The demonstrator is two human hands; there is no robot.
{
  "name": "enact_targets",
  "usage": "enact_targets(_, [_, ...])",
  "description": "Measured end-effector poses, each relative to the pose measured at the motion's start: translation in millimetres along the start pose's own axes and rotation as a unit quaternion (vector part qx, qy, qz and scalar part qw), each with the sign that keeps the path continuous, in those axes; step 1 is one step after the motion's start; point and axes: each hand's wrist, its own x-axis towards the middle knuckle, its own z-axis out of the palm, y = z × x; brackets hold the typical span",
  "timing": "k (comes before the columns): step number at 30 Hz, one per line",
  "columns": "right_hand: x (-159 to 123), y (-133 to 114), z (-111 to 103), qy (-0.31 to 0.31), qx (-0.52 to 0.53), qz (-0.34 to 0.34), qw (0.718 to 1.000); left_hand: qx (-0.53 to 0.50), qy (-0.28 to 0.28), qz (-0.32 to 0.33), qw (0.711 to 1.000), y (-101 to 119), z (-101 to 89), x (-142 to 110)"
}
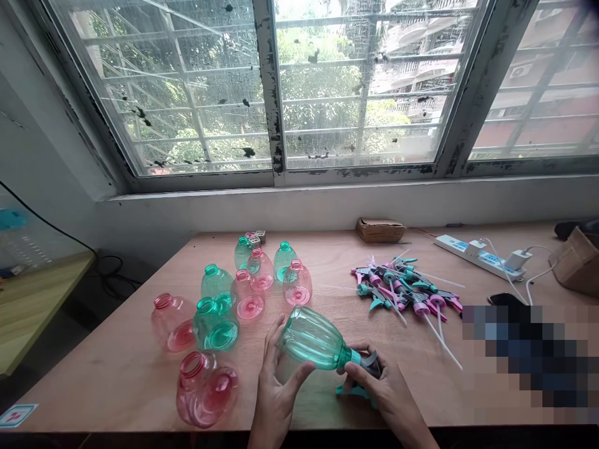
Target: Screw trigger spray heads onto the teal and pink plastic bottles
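Note:
A clear green spray bottle [313, 338] lies tilted on its side between my hands, above the front of the table. My left hand [279, 380] cups its base end, thumb along the lower side. At the neck, my right hand [374, 380] has its fingers round the teal collar and grey spray head [369, 363]; a teal trigger [354, 392] shows below the fingers. To the left stand several open pink and green bottles, among them a green one [216, 327] and a pink one [206, 390]. A pile of spray heads [407, 287] with white tubes lies to the right.
A white power strip [477, 255] with plugs and cables lies at the back right, near a brown paper bag [578, 262]. A small brown box [380, 230] sits by the wall under the window. A card [17, 416] lies at the table's left corner.

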Motion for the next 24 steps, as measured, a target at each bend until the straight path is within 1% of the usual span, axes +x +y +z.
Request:
enact_targets(2, [0, 0, 0, 0.003, 0.011, 0.002, 1.0, 0.008, -0.005, -0.014, 1.0, 6, 2.0, -3])
enact_targets(4, [-2, 0, 1, 0.03, 0.008, -0.012, 0.999, -0.004, -0.01, -0.026, 1.0, 11, 3.6, -7])
enact_targets(7, [-10, -1, 0, 0.065, -0.052, -0.049, 0.995, -0.072, -0.011, -0.027, 0.997, 16, 1.5, -14])
enact_targets(10, [-23, -4, 0, 0.048, -0.119, -0.096, 0.987, -0.132, 0.016, -0.018, 0.991, 21, -5.7, -18])
enact_targets(12, [-31, -7, 3, 0.026, -0.135, -0.132, 0.982, -0.131, 0.02, -0.02, 0.991, 28, -9.7, -19])
enact_targets(14, [-37, -10, 7, 0.019, -0.133, -0.152, 0.979, -0.113, 0.016, -0.035, 0.993, 37, -10.6, -20])
enact_targets(15, [-38, -11, 10, 0.019, -0.118, -0.147, 0.982, -0.102, 0.021, -0.04, 0.994, 41, -9.7, -21])
enact_targets(17, [-38, -12, 14, 0.027, -0.055, -0.108, 0.992, -0.075, 0.054, -0.025, 0.995, 49, -5.8, -24])
enact_targets(19, [-37, -10, 15, 0.019, 0.019, -0.052, 0.998, -0.046, 0.085, 0.021, 0.995, 53, -0.4, -29])
enact_targets(21, [-35, -7, 15, -0.001, 0.068, -0.013, 0.998, -0.025, 0.097, 0.067, 0.993, 56, 4.5, -34])
enact_targets(24, [-36, -4, 11, -0.028, 0.105, 0.003, 0.994, -0.022, 0.099, 0.12, 0.988, 57, 9.0, -41])
